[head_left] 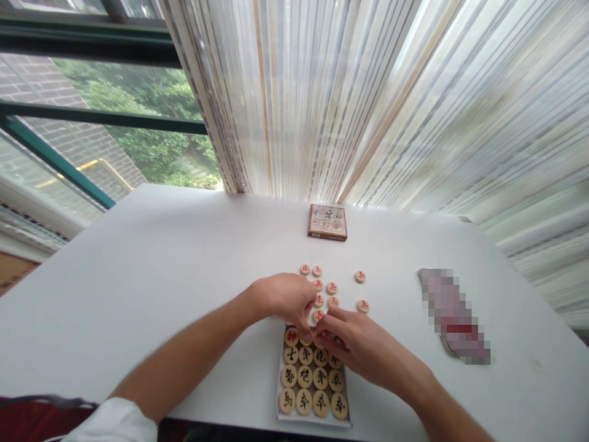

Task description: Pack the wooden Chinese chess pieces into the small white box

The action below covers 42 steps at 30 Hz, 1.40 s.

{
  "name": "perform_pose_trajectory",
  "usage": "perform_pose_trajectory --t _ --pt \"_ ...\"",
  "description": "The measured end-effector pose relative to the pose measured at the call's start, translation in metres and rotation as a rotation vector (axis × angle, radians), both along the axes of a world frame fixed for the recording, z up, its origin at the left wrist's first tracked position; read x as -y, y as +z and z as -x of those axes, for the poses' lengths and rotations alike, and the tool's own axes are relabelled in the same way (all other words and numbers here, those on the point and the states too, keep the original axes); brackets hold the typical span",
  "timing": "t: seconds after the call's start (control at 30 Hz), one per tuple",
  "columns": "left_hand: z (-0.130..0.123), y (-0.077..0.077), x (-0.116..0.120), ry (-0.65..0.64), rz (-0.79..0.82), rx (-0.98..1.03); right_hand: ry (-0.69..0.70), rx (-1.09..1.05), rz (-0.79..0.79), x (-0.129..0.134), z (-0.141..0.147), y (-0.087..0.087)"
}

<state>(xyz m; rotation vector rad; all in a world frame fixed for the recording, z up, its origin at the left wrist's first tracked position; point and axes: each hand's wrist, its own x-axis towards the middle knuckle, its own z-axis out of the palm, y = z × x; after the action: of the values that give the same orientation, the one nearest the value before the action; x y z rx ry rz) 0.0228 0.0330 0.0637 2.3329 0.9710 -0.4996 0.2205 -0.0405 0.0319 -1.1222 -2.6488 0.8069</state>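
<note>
A shallow white box (280, 393) of round wooden xiangqi pieces lies near the table's front edge, rows of black-marked pieces in it. A red-marked piece (291, 337) sits in its far left corner. My left hand (289, 298) reaches over the box's far edge, thumb down on a piece in the far row, its other fingers partly hidden. Right beside it my right hand (356, 341) is closed in a pinch on a piece in that same row, covering the far right pieces. Just beyond both hands lie loose red-marked pieces, one of them a xiangqi piece (332, 288).
Two loose xiangqi pieces lie apart on the right, one nearer (363, 306) and one farther (359, 277). A flat printed box (327, 222) rests at the back of the white table (207, 245). At right lies a blurred-out object (455, 319). Curtains (299, 104) hang behind.
</note>
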Motion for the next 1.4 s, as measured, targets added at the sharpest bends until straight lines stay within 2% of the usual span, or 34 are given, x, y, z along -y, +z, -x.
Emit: perform_pose_trajectory --t 0.4,0.9,1.4 --pt "0.0004 -0.0019 -0.0008 -0.003 0.007 -0.004 -0.003 -0.006 0.000 0.0009 0.0009 -0.0026" --pt "0.0000 -0.0012 -0.0009 0.006 0.019 -0.013 -0.006 -0.020 -0.083 0.0032 0.0025 -0.0018" --pt "0.0018 -0.0041 -0.0010 -0.039 0.004 0.046 -0.048 -0.036 0.009 -0.0051 -0.0038 0.0006"
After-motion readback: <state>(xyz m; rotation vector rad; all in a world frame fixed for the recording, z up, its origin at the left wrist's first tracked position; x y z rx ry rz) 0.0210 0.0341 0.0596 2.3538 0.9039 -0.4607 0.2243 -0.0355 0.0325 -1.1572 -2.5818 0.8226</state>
